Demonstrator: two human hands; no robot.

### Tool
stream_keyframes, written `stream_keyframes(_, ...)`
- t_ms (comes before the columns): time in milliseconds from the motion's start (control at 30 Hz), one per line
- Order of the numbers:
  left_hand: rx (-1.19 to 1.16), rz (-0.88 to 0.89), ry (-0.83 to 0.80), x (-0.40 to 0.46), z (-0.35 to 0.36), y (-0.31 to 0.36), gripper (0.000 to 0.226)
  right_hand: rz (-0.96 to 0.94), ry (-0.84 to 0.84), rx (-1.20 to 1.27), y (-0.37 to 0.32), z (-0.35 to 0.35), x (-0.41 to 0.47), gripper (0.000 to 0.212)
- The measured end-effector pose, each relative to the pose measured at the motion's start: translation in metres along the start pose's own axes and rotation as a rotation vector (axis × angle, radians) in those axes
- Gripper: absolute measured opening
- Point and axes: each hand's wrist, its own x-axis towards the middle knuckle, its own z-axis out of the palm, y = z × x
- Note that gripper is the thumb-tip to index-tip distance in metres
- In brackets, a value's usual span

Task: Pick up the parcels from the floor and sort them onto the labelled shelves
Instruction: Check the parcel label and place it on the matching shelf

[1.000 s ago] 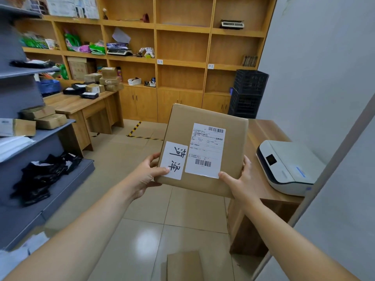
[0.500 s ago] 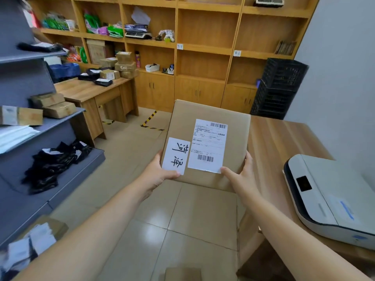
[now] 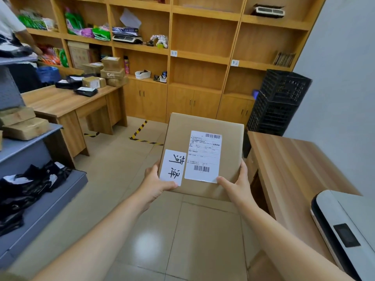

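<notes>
Carry step: left hand (image 3: 157, 180) and right hand (image 3: 236, 184) clamp the box (image 3: 203, 155) by its bottom corners; next probably matching its sticker to a shelf tag (image 3: 174, 53)

1. The flat brown cardboard parcel (image 3: 205, 157) carries a white printed shipping label with black barcodes (image 3: 205, 156) and a white slip with large black handwritten characters (image 3: 172, 167).
2. The tall honey-coloured wooden shelving unit (image 3: 203, 57) bears small white tags on its edges.
3. The pale beige tiled floor (image 3: 125, 179) has a strip of yellow-and-black striped tape (image 3: 140, 129).
4. The stacked black plastic lattice crates (image 3: 278, 102) stand dark against the light grey wall (image 3: 343, 78).
5. The grey metal rack (image 3: 24, 142) holds glossy black plastic mailer bags (image 3: 30, 187).
6. The wood-grain brown desk on the right (image 3: 294, 169) bears a white machine with a black edge (image 3: 349, 230).
</notes>
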Motion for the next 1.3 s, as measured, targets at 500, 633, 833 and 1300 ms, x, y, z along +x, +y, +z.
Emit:
stream_keyframes(500,-0.05,-0.011,-0.077,0.199,-0.044,-0.004,0.079,0.053,0.043,-0.044,0.005,0.082,0.165,0.088)
stream_keyframes(633,-0.036,0.015,-0.055,0.252,-0.042,0.002,0.083,0.053,0.044,-0.034,0.022,0.093,0.219,0.088)
stream_keyframes(833,0.035,0.105,0.0,0.353,-0.027,0.022,0.072,0.018,0.034,0.006,0.037,0.105,0.329,0.088)
stream_keyframes(1300,0.214,0.271,0.22,0.598,0.013,0.081,0.099,-0.095,0.024,-0.14,0.047,0.126,0.61,0.089)
